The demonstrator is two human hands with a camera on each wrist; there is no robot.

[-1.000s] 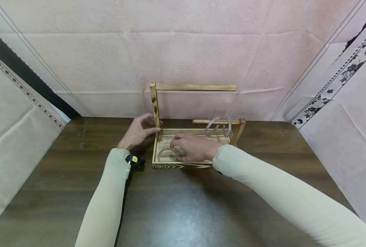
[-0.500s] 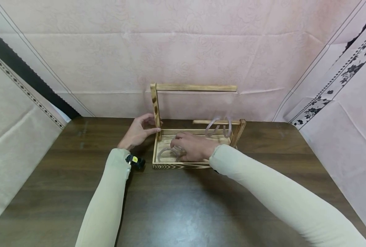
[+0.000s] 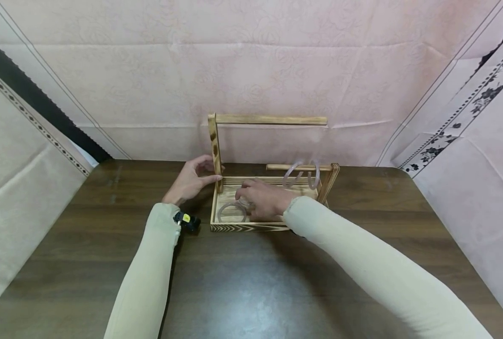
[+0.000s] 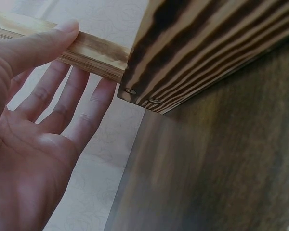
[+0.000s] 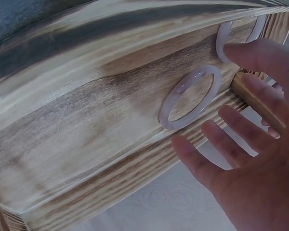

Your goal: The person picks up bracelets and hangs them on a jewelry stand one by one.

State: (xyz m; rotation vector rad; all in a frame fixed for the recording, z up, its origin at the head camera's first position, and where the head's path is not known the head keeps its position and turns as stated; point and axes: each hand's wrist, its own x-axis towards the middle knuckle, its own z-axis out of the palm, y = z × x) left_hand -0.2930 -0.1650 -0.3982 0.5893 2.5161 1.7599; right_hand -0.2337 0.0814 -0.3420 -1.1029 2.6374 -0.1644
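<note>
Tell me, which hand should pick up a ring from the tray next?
Probably the right hand: it's over the tray, close to the rings; the left hand is gripping the wooden post.

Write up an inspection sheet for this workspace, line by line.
Surface: brown wood-grain table, supporting the wooden tray.
Job's things: two pale rings lie in the tray; two hanging rings are on the lower rod; none seen on the upper rod.
Clutter: nothing seen.
Left hand: grips the upright post.
Right hand: over the tray, near the rings; contact unclear.
Cables: nothing seen.
Surroundings: pale patterned cloth behind and both sides.
</note>
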